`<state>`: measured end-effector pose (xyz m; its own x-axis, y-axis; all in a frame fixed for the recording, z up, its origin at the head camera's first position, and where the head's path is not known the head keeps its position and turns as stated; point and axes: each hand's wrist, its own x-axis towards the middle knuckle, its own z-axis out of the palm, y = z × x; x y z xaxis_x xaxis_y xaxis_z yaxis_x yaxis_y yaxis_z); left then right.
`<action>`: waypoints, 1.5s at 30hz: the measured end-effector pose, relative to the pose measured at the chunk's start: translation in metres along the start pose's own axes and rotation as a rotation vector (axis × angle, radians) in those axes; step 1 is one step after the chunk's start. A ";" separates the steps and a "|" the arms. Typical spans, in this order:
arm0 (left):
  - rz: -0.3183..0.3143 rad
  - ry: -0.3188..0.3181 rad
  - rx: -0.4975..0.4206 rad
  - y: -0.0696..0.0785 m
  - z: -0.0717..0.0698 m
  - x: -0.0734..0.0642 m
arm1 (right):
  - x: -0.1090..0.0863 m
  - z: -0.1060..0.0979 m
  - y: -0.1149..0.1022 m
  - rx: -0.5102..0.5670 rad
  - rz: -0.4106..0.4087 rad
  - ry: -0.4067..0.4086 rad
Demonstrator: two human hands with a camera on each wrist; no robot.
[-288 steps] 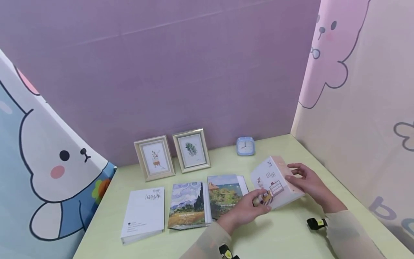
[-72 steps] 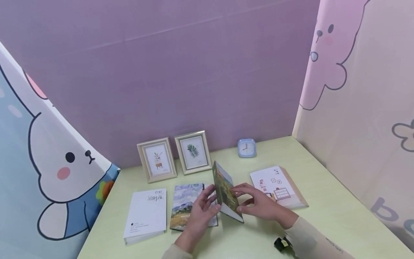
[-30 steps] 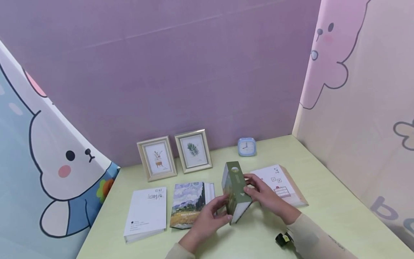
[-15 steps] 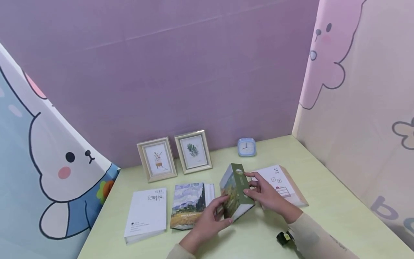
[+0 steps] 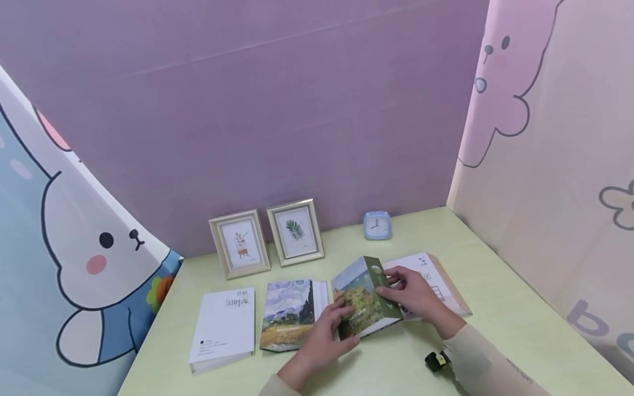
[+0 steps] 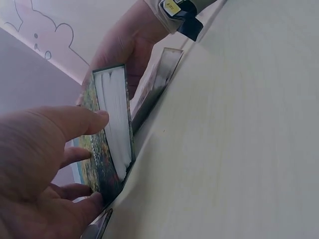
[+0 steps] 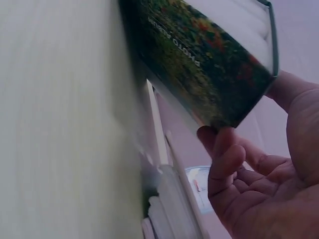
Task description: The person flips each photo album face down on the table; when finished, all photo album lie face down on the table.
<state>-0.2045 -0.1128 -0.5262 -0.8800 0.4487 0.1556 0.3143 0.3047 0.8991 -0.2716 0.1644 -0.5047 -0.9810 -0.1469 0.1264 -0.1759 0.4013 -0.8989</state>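
A photo album (image 5: 361, 305) with a garden painting on its cover and a green spine is tilted low over the table, its spine side raised. My right hand (image 5: 416, 294) holds it by the spine, thumb on top. Relaxed fingers of my left hand (image 5: 324, 338) touch the cover near its left edge; in the left wrist view, the thumb lies by the white page block (image 6: 117, 119). Left of it lies a second photo album (image 5: 287, 316) with a cypress landscape. A white album (image 5: 433, 278) with furniture drawings lies under the right hand, partly covered.
A white album with Chinese lettering (image 5: 225, 327) lies at the left of the pale table (image 5: 416, 379). Two framed plant pictures, one with a potted plant (image 5: 241, 245) and one with a leaf (image 5: 297, 231), stand behind. A blue clock (image 5: 378, 225) stands near the back wall.
Earlier my hands held the furniture-drawing album, now down at the right. The garden photo album was then lifted and turned; in the last second its front cover tips upward as it lowers rightward.
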 end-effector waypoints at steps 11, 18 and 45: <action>-0.025 0.009 0.272 0.005 0.000 0.001 | -0.003 -0.004 0.002 -0.146 0.020 -0.039; -0.065 0.030 0.354 0.005 -0.001 0.005 | -0.004 -0.005 0.002 -0.229 0.014 -0.050; -0.048 0.050 0.475 0.004 -0.009 0.003 | -0.005 0.003 0.003 -0.306 -0.069 -0.135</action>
<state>-0.2088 -0.1175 -0.5184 -0.9100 0.3870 0.1487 0.3905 0.6798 0.6208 -0.2671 0.1636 -0.5088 -0.9499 -0.2934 0.1075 -0.2778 0.6356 -0.7203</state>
